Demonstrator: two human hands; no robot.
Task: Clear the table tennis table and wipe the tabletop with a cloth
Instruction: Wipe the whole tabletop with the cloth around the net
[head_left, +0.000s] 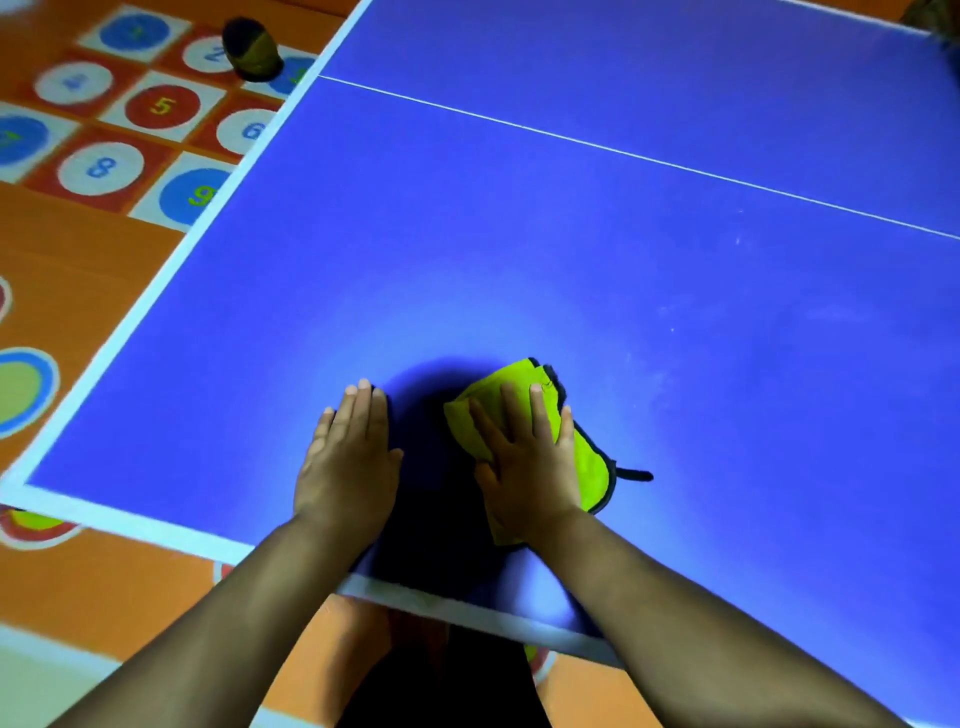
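The blue table tennis table (597, 249) with white edge lines fills most of the view. A folded lime-green cloth (589, 467) with a dark trim and a small dark loop lies on it near the front edge. My right hand (527, 457) presses flat on the cloth with straight fingers. My left hand (348, 457) rests flat on the bare tabletop just left of the cloth, fingers together and straight. A thin white centre line crosses the table further away.
Left of the table is an orange floor with painted numbered circles (161, 106). A dark rounded object (252, 49) stands on the floor near the table's far left edge. A brownish thing (935, 18) shows at the top right corner.
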